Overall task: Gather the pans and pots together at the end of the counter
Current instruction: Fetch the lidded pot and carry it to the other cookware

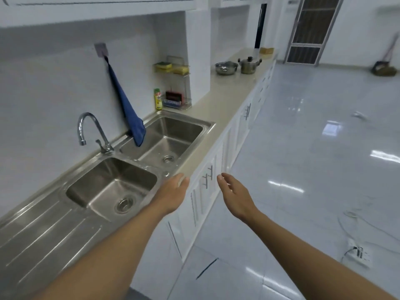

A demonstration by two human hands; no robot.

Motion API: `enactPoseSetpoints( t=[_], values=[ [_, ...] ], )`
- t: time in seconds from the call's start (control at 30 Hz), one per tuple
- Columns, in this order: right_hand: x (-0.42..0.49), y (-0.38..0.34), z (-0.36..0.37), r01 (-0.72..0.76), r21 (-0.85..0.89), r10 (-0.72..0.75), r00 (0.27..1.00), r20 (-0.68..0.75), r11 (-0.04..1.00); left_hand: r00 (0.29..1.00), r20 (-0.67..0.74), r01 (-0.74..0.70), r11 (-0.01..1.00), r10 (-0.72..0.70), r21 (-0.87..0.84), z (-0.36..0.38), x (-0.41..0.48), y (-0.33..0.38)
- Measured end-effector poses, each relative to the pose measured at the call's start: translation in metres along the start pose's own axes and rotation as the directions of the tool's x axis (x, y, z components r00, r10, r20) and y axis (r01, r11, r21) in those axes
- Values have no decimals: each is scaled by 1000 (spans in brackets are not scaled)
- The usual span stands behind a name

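Both hands are loosely spread and hold nothing: the left hand at the worktop edge beside the sink, the right hand over the floor. Far beyond the sink, the pan and lidded pot stand just beside each other. The yellow bottle behind the sink has an unreadable label.

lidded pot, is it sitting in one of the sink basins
No, the lidded pot stands on the far stretch of the counter beside the steel pan, well past the double sink.

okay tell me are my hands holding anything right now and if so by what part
Nothing is held. Your left hand is open at the counter edge by the sink; your right hand is open in the air. The lidded pot and pan sit untouched far down the counter.
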State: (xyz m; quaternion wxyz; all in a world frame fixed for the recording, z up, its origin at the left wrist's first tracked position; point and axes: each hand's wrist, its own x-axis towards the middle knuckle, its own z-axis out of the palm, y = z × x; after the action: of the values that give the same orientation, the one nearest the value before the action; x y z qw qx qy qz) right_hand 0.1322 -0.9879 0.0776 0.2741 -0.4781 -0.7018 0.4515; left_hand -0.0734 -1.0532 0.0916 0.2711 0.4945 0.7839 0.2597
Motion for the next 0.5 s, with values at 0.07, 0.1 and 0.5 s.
enactPoseSetpoints(
  t=[0.07, 0.1, 0.5],
  values=[
    [18, 6, -14, -19, 18, 19, 1000, -21, 1000, 999, 30, -46, 999, 45, 17, 8, 26, 16],
    [28, 9, -21, -25, 28, 26, 999, -31, 999, 997, 40, -74, 997, 72, 35, 11, 39, 23],
    [164, 33, -101, -133, 74, 147, 962, -231, 988, 948, 228, -235, 971, 220, 41, 46, 226, 120]
  ],
)
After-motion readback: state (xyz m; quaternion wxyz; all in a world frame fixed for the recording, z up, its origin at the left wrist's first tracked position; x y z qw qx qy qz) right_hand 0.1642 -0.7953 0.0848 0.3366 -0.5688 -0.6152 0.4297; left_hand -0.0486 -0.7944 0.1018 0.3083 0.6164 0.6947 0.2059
